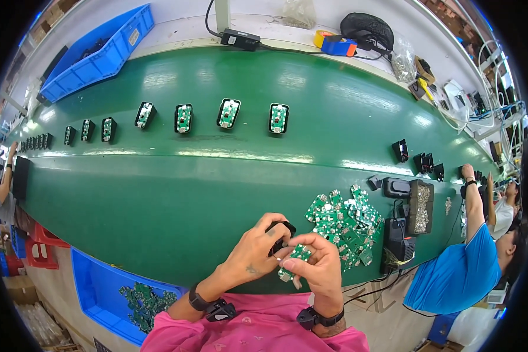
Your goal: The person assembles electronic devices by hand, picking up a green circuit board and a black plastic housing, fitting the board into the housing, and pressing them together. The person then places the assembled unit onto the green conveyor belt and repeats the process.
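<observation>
Circuit board (301, 253) in right hand (322, 268), black case (277, 244) in left hand (253, 250)

Left hand (255, 247): black case (287, 225) is held
Right hand (322, 265): green board (300, 253) is pinched
Bench (129, 193): loose boards (347, 226) are heaped
</observation>
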{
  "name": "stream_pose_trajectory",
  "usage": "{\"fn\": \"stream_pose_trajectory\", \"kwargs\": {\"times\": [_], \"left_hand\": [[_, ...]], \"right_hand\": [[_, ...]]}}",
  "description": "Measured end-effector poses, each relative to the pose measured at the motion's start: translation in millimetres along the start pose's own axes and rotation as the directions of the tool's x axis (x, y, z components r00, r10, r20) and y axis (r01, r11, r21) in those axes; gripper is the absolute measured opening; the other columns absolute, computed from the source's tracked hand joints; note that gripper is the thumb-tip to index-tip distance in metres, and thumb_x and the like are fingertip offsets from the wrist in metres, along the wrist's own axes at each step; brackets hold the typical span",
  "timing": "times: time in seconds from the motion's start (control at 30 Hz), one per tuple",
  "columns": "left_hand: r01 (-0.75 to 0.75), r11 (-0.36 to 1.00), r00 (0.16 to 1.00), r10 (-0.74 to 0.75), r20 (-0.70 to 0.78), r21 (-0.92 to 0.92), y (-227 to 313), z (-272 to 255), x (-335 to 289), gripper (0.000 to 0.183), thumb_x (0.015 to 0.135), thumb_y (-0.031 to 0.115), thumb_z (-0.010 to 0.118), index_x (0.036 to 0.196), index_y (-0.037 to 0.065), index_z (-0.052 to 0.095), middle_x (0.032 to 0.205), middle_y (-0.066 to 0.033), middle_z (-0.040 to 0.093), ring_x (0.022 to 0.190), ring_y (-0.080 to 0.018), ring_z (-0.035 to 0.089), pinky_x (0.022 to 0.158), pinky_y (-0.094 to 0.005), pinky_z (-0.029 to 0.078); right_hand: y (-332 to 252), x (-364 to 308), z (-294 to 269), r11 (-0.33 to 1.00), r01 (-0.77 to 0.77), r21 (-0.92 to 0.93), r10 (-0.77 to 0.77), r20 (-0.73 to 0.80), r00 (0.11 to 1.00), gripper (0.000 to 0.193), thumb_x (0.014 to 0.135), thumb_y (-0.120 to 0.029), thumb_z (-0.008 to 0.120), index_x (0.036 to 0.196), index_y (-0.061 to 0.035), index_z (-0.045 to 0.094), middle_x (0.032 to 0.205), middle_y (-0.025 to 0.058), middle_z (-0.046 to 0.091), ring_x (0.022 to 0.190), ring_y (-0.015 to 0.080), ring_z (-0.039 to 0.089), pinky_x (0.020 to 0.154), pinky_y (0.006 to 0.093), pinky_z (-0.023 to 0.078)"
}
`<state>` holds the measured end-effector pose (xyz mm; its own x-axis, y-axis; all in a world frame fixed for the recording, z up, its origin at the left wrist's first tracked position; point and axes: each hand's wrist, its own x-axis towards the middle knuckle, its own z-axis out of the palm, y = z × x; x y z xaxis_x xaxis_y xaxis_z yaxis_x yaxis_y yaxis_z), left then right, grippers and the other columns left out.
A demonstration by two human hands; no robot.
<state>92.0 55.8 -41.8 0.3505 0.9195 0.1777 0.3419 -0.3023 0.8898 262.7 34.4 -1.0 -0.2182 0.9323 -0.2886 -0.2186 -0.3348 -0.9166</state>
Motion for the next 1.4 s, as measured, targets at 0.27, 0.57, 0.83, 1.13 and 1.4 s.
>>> {"fn": "stream_pose_trajectory", "kwargs": {"times": [0.27,0.57,0.83,1.13,1.4], "left_hand": [[0.035,0.999,0.998,-0.037,0.053,0.031,-1,-2,-2,0.027,0.079,0.006,0.073,0.100,0.006,0.056,0.125,-0.0187,0.053,0.089,-0.0395,0.063,0.072,-0.0446,0.054],[-0.123,0.986,0.979,0.139,0.148,-0.110,-4,-8,-9,0.020,0.085,0.009,0.071,0.102,0.005,0.062,0.128,-0.0156,0.053,0.104,-0.0301,0.062,0.082,-0.0386,0.053],[-0.067,0.992,0.996,0.073,0.052,-0.105,-8,-3,-11,0.010,0.093,0.010,0.065,0.101,0.004,0.063,0.128,-0.0173,0.051,0.103,-0.0347,0.062,0.085,-0.0407,0.052],[-0.124,0.991,0.991,0.121,-0.062,-0.045,-11,3,-12,0.022,0.082,-0.004,0.067,0.103,0.003,0.064,0.133,-0.0180,0.049,0.116,-0.0371,0.055,0.093,-0.0432,0.049],[-0.022,0.983,0.999,0.013,-0.052,-0.183,-5,9,-10,0.034,0.083,-0.001,0.067,0.117,0.002,0.061,0.136,-0.0177,0.047,0.117,-0.0328,0.056,0.097,-0.0392,0.048]], "right_hand": [[3,0,-7,0.982,-0.166,-0.090,0.181,0.203,0.962,0.026,0.080,0.007,0.074,0.104,0.0047,0.065,0.083,0.0114,0.072,0.059,0.0088,0.064,0.045,0.0214,0.047],[10,3,-20,0.991,-0.075,0.109,0.069,0.056,0.996,0.021,0.083,0.001,0.077,0.100,0.0028,0.064,0.085,0.0090,0.069,0.060,0.0095,0.063,0.045,0.0217,0.050],[28,-1,-32,0.960,0.082,0.269,-0.062,-0.080,0.995,0.025,0.085,0.006,0.071,0.109,0.0065,0.062,0.095,0.0097,0.065,0.065,0.0143,0.066,0.049,0.0250,0.055],[33,2,-16,0.979,0.080,0.187,-0.048,-0.170,0.984,0.022,0.095,0.000,0.060,0.115,0.0068,0.059,0.079,0.0097,0.065,0.060,0.0144,0.064,0.053,0.0275,0.055],[42,4,-16,0.986,0.048,0.161,-0.028,-0.122,0.992,0.024,0.094,-0.001,0.064,0.116,0.0051,0.057,0.073,0.0055,0.062,0.054,0.0095,0.058,0.047,0.0228,0.049]]}}
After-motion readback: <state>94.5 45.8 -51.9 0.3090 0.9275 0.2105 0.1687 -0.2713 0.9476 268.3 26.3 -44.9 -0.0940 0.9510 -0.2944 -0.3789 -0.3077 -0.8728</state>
